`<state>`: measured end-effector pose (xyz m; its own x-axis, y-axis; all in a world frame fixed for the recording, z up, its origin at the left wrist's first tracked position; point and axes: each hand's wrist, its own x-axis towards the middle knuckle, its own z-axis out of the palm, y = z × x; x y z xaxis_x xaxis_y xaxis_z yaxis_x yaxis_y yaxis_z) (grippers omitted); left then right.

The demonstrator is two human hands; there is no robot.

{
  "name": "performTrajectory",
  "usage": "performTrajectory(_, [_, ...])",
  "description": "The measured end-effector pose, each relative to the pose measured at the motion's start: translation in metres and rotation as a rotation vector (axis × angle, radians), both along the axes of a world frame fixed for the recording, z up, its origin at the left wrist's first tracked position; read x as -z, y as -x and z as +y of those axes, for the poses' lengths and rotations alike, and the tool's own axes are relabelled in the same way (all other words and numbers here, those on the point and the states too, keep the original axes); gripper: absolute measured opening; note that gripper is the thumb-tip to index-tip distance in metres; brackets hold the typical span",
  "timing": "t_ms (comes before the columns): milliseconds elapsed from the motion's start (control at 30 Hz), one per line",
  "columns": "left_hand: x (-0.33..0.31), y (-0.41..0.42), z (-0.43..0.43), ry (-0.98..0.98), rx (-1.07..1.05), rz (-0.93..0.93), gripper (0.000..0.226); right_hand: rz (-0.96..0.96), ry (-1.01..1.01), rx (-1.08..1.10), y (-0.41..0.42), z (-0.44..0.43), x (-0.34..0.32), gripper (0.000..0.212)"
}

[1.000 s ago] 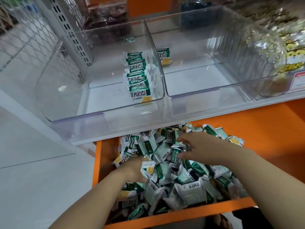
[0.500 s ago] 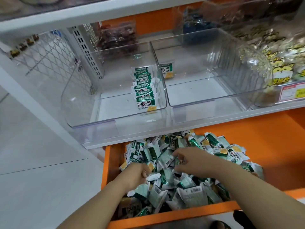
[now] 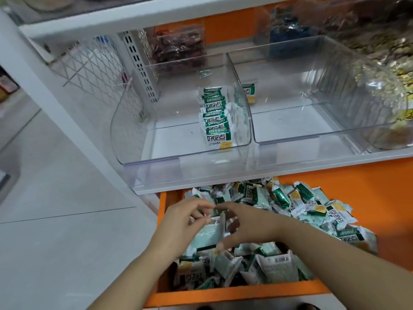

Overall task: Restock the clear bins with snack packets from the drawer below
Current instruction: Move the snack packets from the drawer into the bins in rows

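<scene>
An open orange drawer (image 3: 234, 294) below the shelf is heaped with green-and-white snack packets (image 3: 301, 204). My left hand (image 3: 181, 224) and my right hand (image 3: 248, 227) meet over the drawer's left part. Together they grip a small upright bunch of packets (image 3: 209, 234) between their curled fingers. Above, the left clear bin (image 3: 156, 163) holds one neat row of the same packets (image 3: 215, 117) along its right wall. The right clear bin (image 3: 312, 139) has a single packet (image 3: 249, 92) at its back left.
Dark red snack bags (image 3: 178, 45) and blue packets (image 3: 288, 36) sit behind the bins. A bin of yellow-printed bags (image 3: 391, 86) stands at the right. A white shelf (image 3: 111, 19) overhangs the bins; a wire mesh panel (image 3: 93, 70) and white floor tiles (image 3: 55, 220) lie left.
My two hands, apart in the pile before, have come together at the drawer's left and now hold a gathered bunch of packets. The view has tilted up to show more shelf.
</scene>
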<state>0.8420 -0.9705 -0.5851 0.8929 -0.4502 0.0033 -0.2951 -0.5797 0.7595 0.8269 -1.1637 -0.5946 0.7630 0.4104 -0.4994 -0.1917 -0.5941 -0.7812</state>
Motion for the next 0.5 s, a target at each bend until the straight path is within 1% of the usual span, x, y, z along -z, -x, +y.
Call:
performTrajectory(100, [-0.031, 0.009, -0.003, 0.078, -0.034, -0.071, 0.041, 0.044, -0.274, 0.160, 0.004, 0.007, -0.016, 0.103])
performTrajectory(133, [-0.040, 0.012, -0.004, 0.097, -0.042, -0.080, 0.041, 0.067, -0.357, 0.215, 0.006, 0.008, -0.021, 0.101])
performTrajectory(200, [-0.054, 0.019, -0.006, 0.126, -0.051, -0.094, 0.041, 0.108, -0.455, 0.290, 0.012, 0.008, -0.034, 0.096])
performTrajectory(267, [-0.064, 0.026, -0.007, 0.154, -0.059, -0.105, 0.040, 0.108, -0.501, 0.317, 0.018, 0.006, -0.045, 0.090])
performTrajectory(333, [-0.071, 0.033, -0.008, 0.188, -0.073, -0.096, 0.041, 0.071, -0.498, 0.326, 0.026, 0.006, -0.058, 0.083])
performTrajectory(400, [-0.077, 0.039, -0.009, 0.241, -0.085, -0.076, 0.039, 0.000, -0.478, 0.336, 0.034, 0.004, -0.071, 0.075])
performTrajectory(500, [-0.089, 0.043, -0.015, 0.319, -0.075, -0.080, 0.043, -0.126, -0.488, 0.366, 0.044, -0.002, -0.089, 0.070])
